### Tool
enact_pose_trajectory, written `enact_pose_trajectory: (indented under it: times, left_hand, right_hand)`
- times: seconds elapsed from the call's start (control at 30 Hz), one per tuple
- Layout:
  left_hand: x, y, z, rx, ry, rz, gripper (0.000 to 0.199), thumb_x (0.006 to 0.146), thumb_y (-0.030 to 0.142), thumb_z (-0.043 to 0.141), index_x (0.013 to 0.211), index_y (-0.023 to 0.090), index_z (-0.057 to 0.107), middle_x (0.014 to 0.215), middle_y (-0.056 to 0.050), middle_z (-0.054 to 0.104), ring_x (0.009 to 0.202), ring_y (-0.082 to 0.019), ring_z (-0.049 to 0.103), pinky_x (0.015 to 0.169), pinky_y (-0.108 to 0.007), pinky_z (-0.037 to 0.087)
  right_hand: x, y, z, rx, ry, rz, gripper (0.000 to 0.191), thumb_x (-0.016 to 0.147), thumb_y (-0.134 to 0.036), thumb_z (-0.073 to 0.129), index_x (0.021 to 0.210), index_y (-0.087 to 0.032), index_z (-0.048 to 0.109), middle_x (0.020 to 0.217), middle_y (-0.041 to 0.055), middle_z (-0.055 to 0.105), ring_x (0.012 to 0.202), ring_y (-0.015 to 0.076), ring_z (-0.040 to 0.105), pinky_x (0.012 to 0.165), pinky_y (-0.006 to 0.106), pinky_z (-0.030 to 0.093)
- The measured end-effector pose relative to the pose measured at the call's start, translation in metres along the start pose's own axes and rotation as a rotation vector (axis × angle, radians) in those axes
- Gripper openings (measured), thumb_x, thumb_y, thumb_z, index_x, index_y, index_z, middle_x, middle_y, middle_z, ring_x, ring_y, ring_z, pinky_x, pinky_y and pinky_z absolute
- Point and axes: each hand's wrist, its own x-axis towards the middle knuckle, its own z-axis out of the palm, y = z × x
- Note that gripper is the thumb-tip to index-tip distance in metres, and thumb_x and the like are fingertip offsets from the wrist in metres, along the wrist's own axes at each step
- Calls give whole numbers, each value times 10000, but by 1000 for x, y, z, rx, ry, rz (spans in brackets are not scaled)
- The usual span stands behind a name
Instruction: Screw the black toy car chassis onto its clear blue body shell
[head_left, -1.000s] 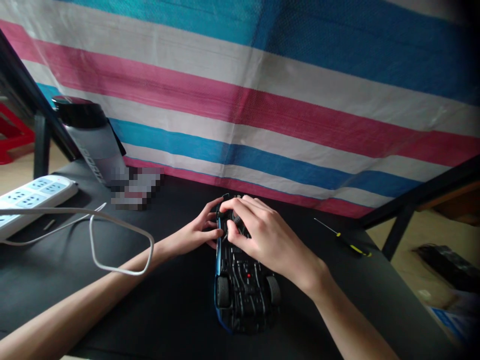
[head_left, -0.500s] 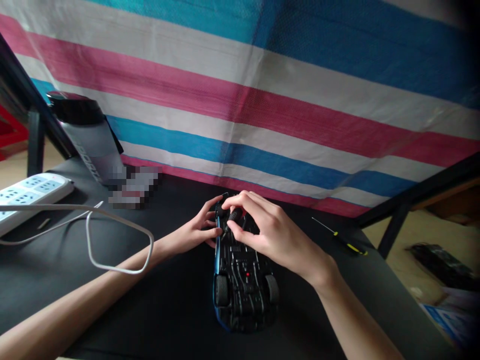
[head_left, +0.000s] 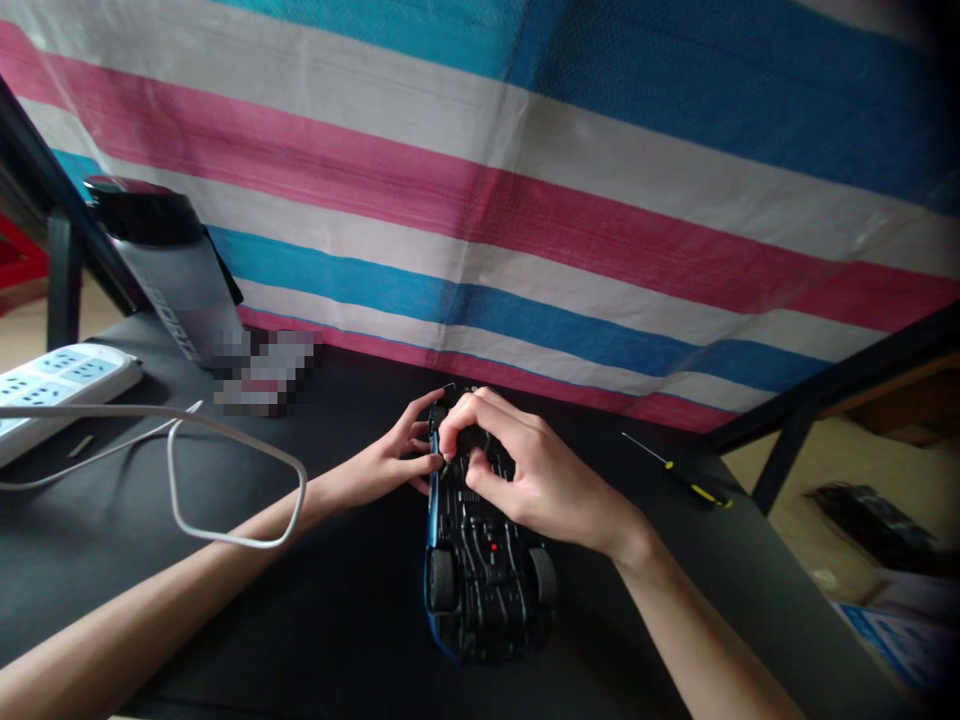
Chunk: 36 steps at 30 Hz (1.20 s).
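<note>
A toy car (head_left: 487,590) lies upside down, its black underside facing up and a blue body edge showing along its left side. Both rear wheels are visible at the near end. My left hand (head_left: 394,460) holds the car's far left side, thumb on the edge and fingers spread along it. Over the far end, my right hand (head_left: 517,460) is curled, index finger bent down beside the left edge and thumb a little to its right. Something dark lies between those fingers, but I cannot make it out. The right hand covers much of the car's far end.
A yellow-and-black screwdriver (head_left: 694,482) lies to the right on the black table (head_left: 315,640). At left are a white power strip (head_left: 67,385), a looped white cable (head_left: 176,480) and a sports bottle (head_left: 169,270). A striped sheet (head_left: 480,200) hangs behind.
My right index finger has curled downward, and a dark, ridged round piece between finger and thumb no longer shows clearly. My left hand and the car stay almost in place.
</note>
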Motion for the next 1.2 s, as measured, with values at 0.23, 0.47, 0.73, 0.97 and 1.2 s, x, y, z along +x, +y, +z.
enact_pose_trajectory:
  times: [0.23,0.47,0.73,0.97,1.2]
  left_hand:
    - [0,-2,-2,12,-6,-25,860,933,310,692,1587,403,141,1314,-107,552,976,-203,640,694,-270,597]
    - [-1,2,0,31,8,-19,824,935,332,689,1578,405,180,1354,-106,504,1042,-228,622,706,-275,611]
    - [0,4,1,10,6,-24,820,933,328,685,1575,411,181,1351,-103,511,1111,-253,590,711,-272,605]
    - [2,-5,-2,-63,71,-103,861,882,316,718,1553,408,185,1427,-132,444,1159,-276,581,692,-297,618]
    - [-1,11,-3,-73,92,-131,860,858,278,742,1555,367,247,1406,-135,463,1001,-202,610,693,-305,617]
  right_hand:
    - [2,8,13,435,19,34,373,786,56,378,979,-223,532,799,-44,520,766,122,550,751,279,475]
    - [4,14,7,476,26,68,294,812,14,412,945,-211,546,813,-33,538,765,130,553,761,299,488]
    - [1,8,-14,303,-61,71,279,923,-43,489,1117,-220,582,1130,35,665,1090,170,637,996,362,514]
    - [-30,48,-31,424,281,191,254,1010,-285,555,1230,-262,430,1353,100,635,1138,185,661,1080,451,496]
    - [-92,120,-12,17,357,409,312,1010,-441,532,1186,-191,596,1159,110,681,891,185,706,839,364,600]
